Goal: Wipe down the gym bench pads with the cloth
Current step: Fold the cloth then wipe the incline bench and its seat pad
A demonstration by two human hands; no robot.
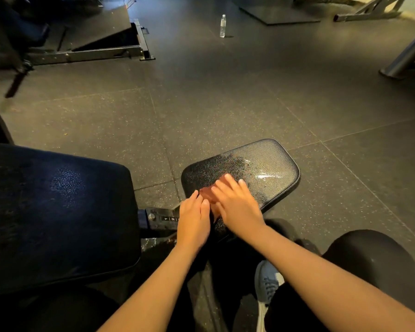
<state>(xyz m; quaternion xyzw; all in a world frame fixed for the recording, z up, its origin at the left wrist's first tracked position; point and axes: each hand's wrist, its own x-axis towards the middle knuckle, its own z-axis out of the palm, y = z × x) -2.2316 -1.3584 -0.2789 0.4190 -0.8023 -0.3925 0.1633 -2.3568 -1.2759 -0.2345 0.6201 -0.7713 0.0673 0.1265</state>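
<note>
Neither grip is closed: right hand (pixel 237 207) flat on reddish-brown folded cloth (pixel 206 193), left hand (pixel 193 222) beside. Unpinched cloth may slip off black textured pad (pixel 271 161).

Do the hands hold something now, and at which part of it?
Nothing is gripped. The right hand presses flat on the cloth on the seat pad; the left hand rests beside the cloth.

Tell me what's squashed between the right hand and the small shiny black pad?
A reddish-brown cloth lies under the right hand, pressed flat onto the small black textured pad, as the head view shows.
</note>
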